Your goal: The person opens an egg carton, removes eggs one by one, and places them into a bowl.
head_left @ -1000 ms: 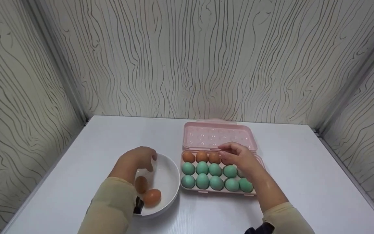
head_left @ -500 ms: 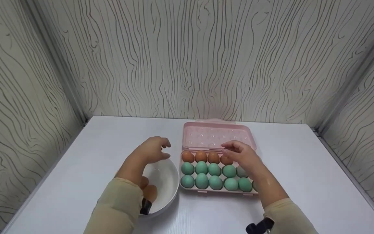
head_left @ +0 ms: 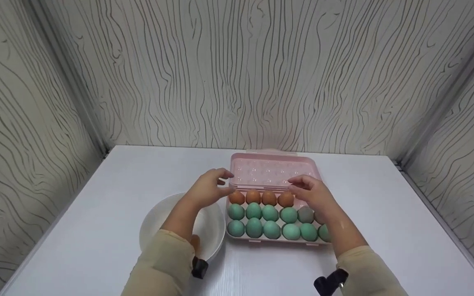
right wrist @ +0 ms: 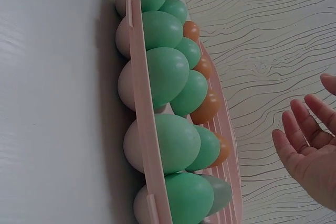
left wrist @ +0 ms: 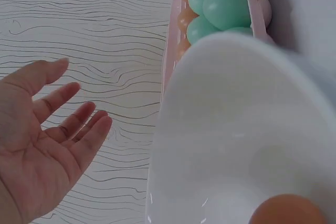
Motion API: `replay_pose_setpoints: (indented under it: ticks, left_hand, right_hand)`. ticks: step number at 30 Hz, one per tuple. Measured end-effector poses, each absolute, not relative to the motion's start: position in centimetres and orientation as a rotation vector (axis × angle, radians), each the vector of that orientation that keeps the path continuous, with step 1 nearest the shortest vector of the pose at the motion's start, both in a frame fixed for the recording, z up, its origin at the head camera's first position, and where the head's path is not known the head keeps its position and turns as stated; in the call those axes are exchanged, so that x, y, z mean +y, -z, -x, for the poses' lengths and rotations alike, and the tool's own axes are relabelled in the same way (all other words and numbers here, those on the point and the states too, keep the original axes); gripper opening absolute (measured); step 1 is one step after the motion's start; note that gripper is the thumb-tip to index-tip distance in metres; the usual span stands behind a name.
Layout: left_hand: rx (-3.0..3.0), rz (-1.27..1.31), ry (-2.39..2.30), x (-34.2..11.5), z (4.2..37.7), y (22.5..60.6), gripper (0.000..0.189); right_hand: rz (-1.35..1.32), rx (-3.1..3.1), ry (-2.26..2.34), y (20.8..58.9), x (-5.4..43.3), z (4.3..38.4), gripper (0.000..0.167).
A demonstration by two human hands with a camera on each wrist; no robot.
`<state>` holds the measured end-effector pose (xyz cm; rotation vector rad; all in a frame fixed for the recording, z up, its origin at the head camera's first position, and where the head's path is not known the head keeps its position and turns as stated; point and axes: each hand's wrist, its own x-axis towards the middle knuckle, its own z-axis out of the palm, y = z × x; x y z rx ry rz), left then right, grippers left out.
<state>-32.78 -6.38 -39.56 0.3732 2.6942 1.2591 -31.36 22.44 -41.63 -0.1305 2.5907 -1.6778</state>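
Note:
The left hand [head_left: 208, 188] hovers over the far right edge of a white bowl [head_left: 159, 213], close to the pink egg carton [head_left: 257, 240]. Its fingers are loosely bent and hold nothing in the left wrist view. One brown egg [left wrist: 289, 213] shows in the bowl; the sleeve hides part of the inside. Above the carton's right side is the right hand [head_left: 313, 195], holding nothing, its fingers relaxed. Several brown eggs [head_left: 253, 197] fill the back row from the left. Green eggs [head_left: 270, 229] sit in the front two rows, with a greyer egg [head_left: 305, 214] among them.
The carton's pink lid [head_left: 270, 168] lies folded back behind the eggs. Carton and bowl stand side by side on a white table [head_left: 368, 197]. Wood-grain panels [head_left: 237, 74] enclose the back and sides.
The left hand has risen out of the bowl and moved right toward the carton. The right hand has shifted slightly right, uncovering the fourth brown egg in the back row.

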Motion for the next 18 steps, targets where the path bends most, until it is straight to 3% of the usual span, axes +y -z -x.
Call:
replay_pose_setpoints:
  ticks: [7,18]
  left_hand:
    - [2.557,-0.296,-1.471,-4.8,32.2,40.4,0.042]
    - [2.56,-0.433,-1.437,-3.6,31.5,41.2,0.041]
  right_hand:
    - [0.038,2.611,1.725,42.7,22.9,31.8,0.03]
    - [-0.089,2.826,1.572,44.9,23.0,32.5,0.028]
